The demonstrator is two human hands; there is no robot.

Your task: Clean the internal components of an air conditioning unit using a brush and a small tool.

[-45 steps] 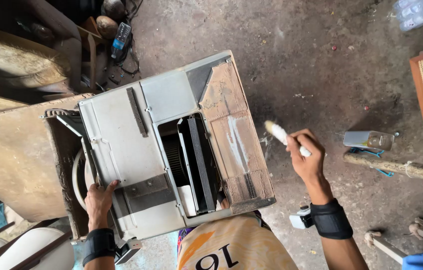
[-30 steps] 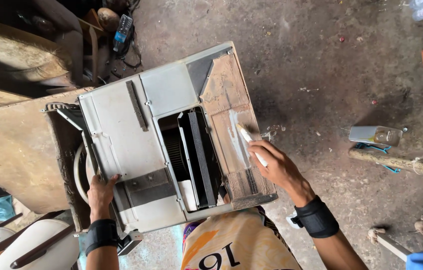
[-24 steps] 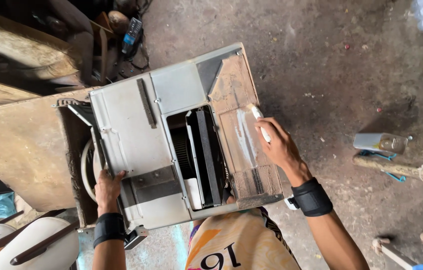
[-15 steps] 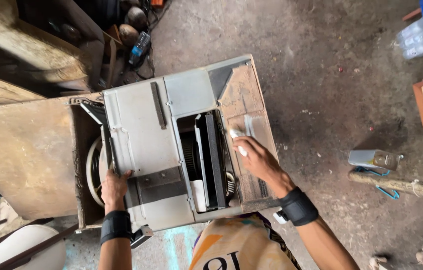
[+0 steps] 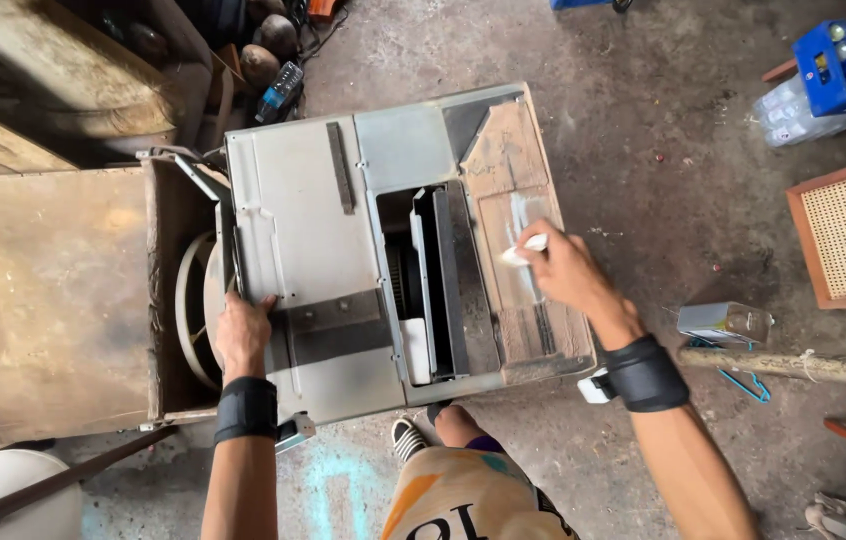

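pinching a small white brush (image 5: 523, 250), the right hand (image 5: 568, 275) works it along the unit's rusty brown side panel (image 5: 523, 270); the left hand (image 5: 241, 335) clamps the grey metal casing (image 5: 303, 250) edge. likely mid-coating; next strokes need steady bracing.

Even daylight, soft shadows, slight wide-angle edge distortion.

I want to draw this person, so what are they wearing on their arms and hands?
Both arms are bare, with no sleeves and no gloves. Each wrist wears a wide black band: one above the left hand, one above the right hand. No rings or watch show.
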